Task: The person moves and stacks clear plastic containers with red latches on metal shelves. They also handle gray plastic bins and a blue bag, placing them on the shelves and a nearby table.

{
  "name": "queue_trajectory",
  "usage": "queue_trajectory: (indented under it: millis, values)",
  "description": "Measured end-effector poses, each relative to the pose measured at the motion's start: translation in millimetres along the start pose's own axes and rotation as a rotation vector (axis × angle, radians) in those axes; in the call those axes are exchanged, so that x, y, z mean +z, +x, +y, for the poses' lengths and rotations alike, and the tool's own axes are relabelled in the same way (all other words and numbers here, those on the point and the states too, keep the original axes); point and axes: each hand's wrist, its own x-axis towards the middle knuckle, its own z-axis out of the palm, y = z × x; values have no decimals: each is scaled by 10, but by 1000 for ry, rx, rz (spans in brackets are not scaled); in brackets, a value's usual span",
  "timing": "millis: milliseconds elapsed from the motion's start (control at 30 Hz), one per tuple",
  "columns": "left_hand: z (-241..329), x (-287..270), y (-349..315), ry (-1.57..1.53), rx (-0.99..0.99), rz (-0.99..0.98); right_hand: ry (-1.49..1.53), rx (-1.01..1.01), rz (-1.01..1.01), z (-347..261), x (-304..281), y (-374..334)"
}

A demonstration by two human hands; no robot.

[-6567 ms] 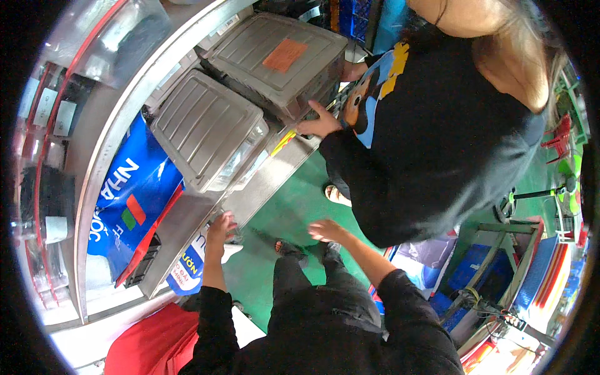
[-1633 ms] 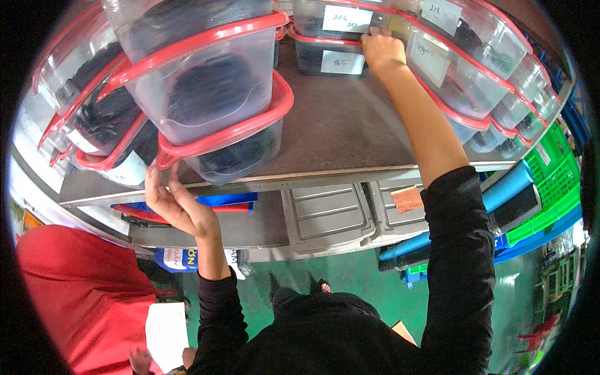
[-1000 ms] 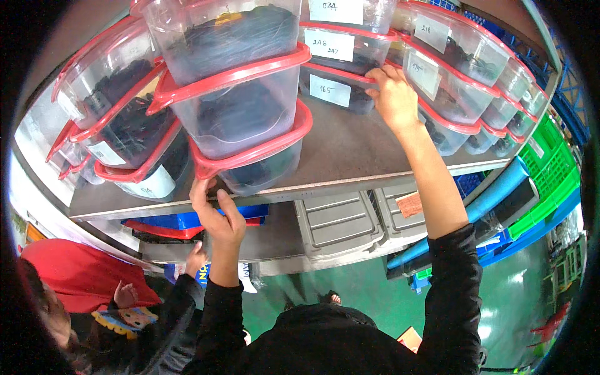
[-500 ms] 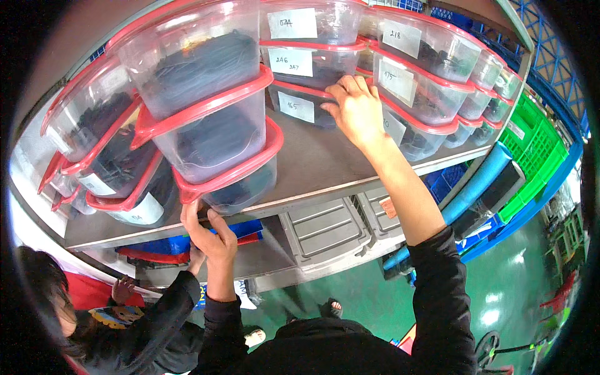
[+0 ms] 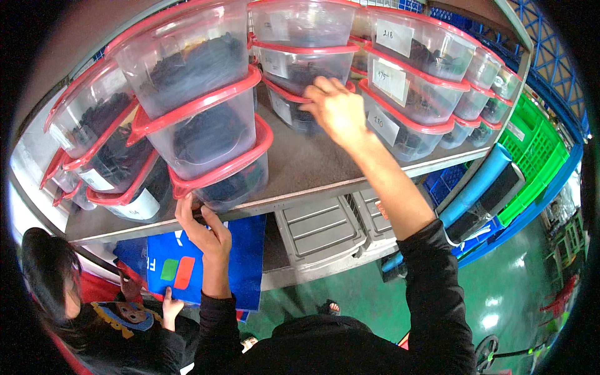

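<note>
My right hand (image 5: 337, 112) is closed on the right side of the lowest clear plastic container (image 5: 297, 114) in the middle stack, its fingers at the red lid rim. This stack stands turned, its white labels facing left. My left hand (image 5: 208, 237) is at the shelf's front edge, fingers bent against the lower corner of the bottom plastic container (image 5: 234, 184) in the big left stack. Its thumb is close under the container. The containers hold dark items that I cannot make out. Part of the middle container is hidden behind my right hand.
More red-lidded containers stand left and at the right (image 5: 406, 137) of the metal shelf (image 5: 306, 159). Grey lidded bins (image 5: 322, 231) are below. A co-worker (image 5: 125, 325) at lower left holds a blue printed sheet (image 5: 244, 269). Blue roll (image 5: 478, 181) and green crate (image 5: 537, 150) stand right.
My right hand has moved left, and the middle stack has turned and shifted left with it. The big left stack sits slightly further left. The co-worker's blue sheet has come out from below the shelf.
</note>
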Motion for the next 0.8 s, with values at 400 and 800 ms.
queue_trajectory:
  millis: [400, 800]
  values:
    - [-63, 61, -56, 46, 18, 8, 231, 315, 26, -228, 0, -109]
    - [-245, 99, -155, 52, 38, 54, 457, 344, 164, -552, -484, -384]
